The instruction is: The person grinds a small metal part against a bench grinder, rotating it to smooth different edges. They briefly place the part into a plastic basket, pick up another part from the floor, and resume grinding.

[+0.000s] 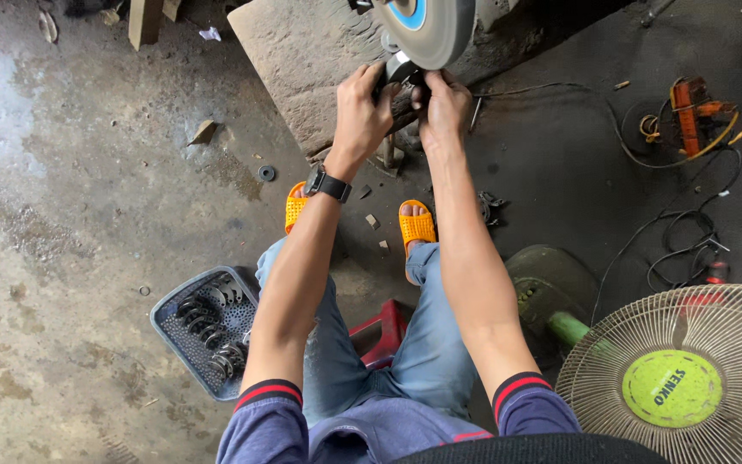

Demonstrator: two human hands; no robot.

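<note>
From blue sleeves (pixel 268 421), left hand (pixel 362 107) and right hand (pixel 447 107) together pinch a small metal piece (pixel 402 70), steadying it against the grinding wheel (pixel 427 27).

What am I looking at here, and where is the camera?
The camera sits on a person's head, looking down at their own arms. The left hand, with a wristwatch, and the right hand together press a small dark part against a grey grinding wheel. What the part is cannot be told. The person sits on a red stool in orange sandals. On the concrete floor lie a basket of curved metal pieces, a fan and cables.
</note>
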